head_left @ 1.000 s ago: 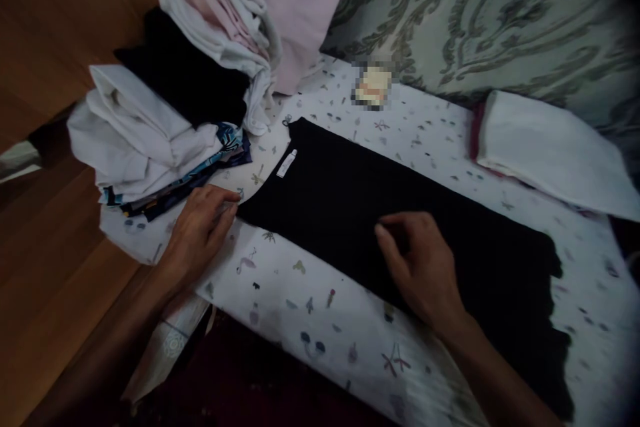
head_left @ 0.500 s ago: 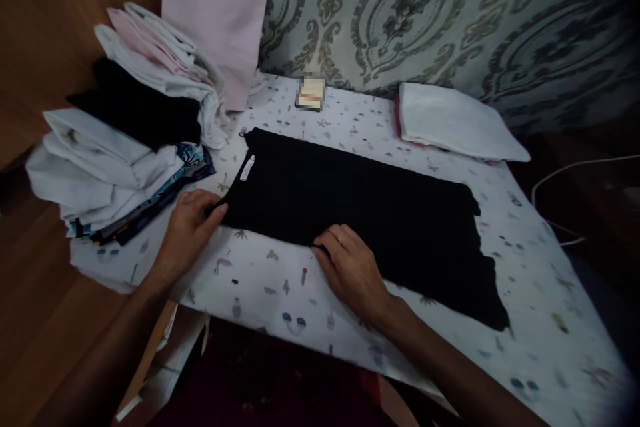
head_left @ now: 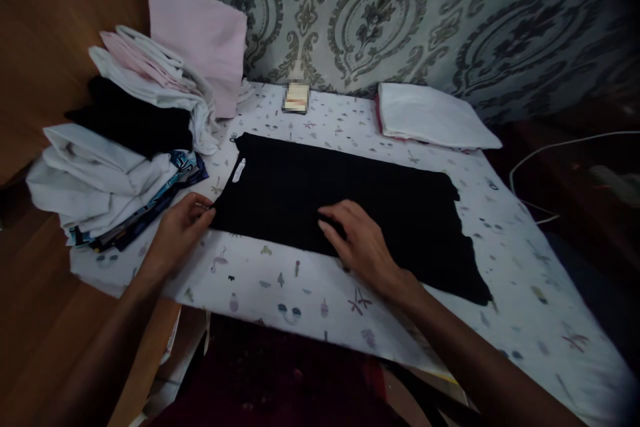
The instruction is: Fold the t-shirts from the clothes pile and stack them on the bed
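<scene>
A black garment [head_left: 280, 180] lies flattened into a long strip on the patterned cloth, with a white label [head_left: 239, 171] near its left end. My left hand [head_left: 179, 230] pinches the garment's near left corner between thumb and fingers. Over the near half of the garment, around its middle, rests my right hand [head_left: 361, 240]. Its thumb and forefinger are a little apart, with black fabric showing between them, and it holds nothing that I can see. The garment's right end has an uneven, wavy edge.
At the left stands a pile of clothes [head_left: 110, 170], white, black and patterned, with a pink cloth [head_left: 200, 47] behind. A folded white cloth [head_left: 435, 117] lies at the back right. A small blurred object [head_left: 297, 99] sits near the wall. A white cable [head_left: 560, 143] hangs at the right.
My right hand has moved from the garment's near edge up onto its surface, its fingers loosened. The left hand stays at the corner. The whole view has shifted slightly.
</scene>
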Demonstrator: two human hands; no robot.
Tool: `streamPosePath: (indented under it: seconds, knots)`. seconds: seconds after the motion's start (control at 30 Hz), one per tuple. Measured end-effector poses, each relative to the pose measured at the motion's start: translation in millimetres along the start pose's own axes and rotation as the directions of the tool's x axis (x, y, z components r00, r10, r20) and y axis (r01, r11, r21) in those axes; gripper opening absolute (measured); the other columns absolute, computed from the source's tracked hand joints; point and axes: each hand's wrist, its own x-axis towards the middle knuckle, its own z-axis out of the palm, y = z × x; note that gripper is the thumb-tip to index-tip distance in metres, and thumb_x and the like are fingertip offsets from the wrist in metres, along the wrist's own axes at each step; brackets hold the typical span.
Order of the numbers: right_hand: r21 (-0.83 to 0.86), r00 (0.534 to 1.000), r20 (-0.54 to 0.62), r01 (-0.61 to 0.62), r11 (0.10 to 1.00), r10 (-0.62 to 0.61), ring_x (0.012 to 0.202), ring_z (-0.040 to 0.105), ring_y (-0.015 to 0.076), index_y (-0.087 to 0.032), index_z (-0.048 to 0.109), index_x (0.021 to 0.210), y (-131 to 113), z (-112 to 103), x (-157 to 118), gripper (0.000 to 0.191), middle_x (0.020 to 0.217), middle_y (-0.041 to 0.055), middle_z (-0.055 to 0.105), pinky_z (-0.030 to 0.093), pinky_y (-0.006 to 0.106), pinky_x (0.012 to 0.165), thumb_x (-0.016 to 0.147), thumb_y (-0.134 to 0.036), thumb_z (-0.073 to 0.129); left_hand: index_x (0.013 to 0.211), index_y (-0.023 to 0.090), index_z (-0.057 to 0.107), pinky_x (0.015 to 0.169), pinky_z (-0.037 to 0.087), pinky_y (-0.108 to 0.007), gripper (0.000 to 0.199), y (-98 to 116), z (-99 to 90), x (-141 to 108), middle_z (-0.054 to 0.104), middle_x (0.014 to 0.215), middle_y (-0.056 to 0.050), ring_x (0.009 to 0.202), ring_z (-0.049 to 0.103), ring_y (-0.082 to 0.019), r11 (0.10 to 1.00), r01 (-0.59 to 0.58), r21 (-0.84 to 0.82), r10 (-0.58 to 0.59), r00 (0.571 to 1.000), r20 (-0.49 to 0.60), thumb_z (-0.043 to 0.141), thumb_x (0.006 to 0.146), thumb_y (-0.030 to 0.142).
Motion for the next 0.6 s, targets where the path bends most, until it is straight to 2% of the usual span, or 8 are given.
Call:
streamPosePath:
  seconds: [0.07,0.13,0.23,0.4,0.5,0.6]
  knots:
    - [-0.062,0.993,-0.052,-0.109,0.992,0.106,0.094,0.059,0.027,-0.021,0.064,0.111,8.7,4.1,10.9,0.028,0.103,0.0113,0.062,0.051,0.041,0.078,0.095,-0.04,0.051,0.096,0.023,0.056,0.052,0.035,-0.024,0.032,0.6,0.9,-0.1,0.06,0.069,0.003,0.055,0.053,-0.014,0.999,-0.003,0.035,0.003,1.0,-0.003,0.06,0.083,0.051]
    - [-0.083,0.986,-0.027,-0.169,0.982,0.167,0.093,0.058,0.027,-0.021,0.064,0.1,15.7,7.1,19.9,0.022,0.102,0.0106,0.061,0.05,0.04,0.077,0.09,-0.04,0.057,0.097,0.022,0.057,0.052,0.035,-0.025,0.033,1.2,2.0,0.3,0.06,0.067,0.004,0.052,0.051,-0.013,0.997,-0.013,0.076,0.014,1.0,-0.016,0.059,0.084,0.052]
    - [-0.022,0.984,0.06,-0.167,0.986,0.168,0.087,0.056,0.0229,-0.021,0.057,0.082,19.5,3.4,26.3,0.011,0.093,0.0071,0.061,0.046,0.035,0.074,0.086,-0.032,0.059,0.097,0.022,0.057,0.051,0.034,-0.025,0.032,2.9,3.3,1.9,0.057,0.063,0.005,0.048,0.049,-0.013,0.987,-0.024,0.157,0.03,0.999,-0.032,0.056,0.085,0.051]
    - [0.166,0.956,0.224,-0.229,0.959,0.19,0.059,0.046,0.0137,-0.023,0.051,0.079,19.1,-13.9,22.3,0.022,0.065,-0.0028,0.053,0.035,0.027,0.056,0.093,-0.039,0.052,0.092,0.023,0.059,0.056,0.036,-0.027,0.025,4.7,4.2,7.7,0.055,0.06,0.005,0.051,0.05,-0.015,0.933,-0.064,0.355,0.09,0.994,-0.059,0.052,0.088,0.047]
    - [0.07,0.947,0.237,-0.24,0.968,0.217,0.056,0.049,0.0133,-0.023,0.054,0.08,19.8,-13.6,19.1,0.02,0.063,-0.0034,0.055,0.032,0.027,0.056,0.093,-0.037,0.053,0.092,0.023,0.06,0.059,0.035,-0.029,0.024,3.7,4.6,11.1,0.056,0.062,0.003,0.057,0.053,-0.017,0.873,-0.095,0.478,0.136,0.989,-0.052,0.049,0.088,0.044]
    - [-0.086,0.949,0.191,-0.238,0.967,0.25,0.059,0.054,0.0158,-0.024,0.061,0.091,20.0,-10.0,16.6,0.017,0.063,-0.0024,0.059,0.032,0.027,0.058,0.095,-0.039,0.054,0.094,0.023,0.06,0.061,0.036,-0.029,0.024,5.6,4.7,12.5,0.055,0.062,0.002,0.063,0.056,-0.02,0.845,-0.126,0.519,0.172,0.984,-0.04,0.047,0.089,0.043]
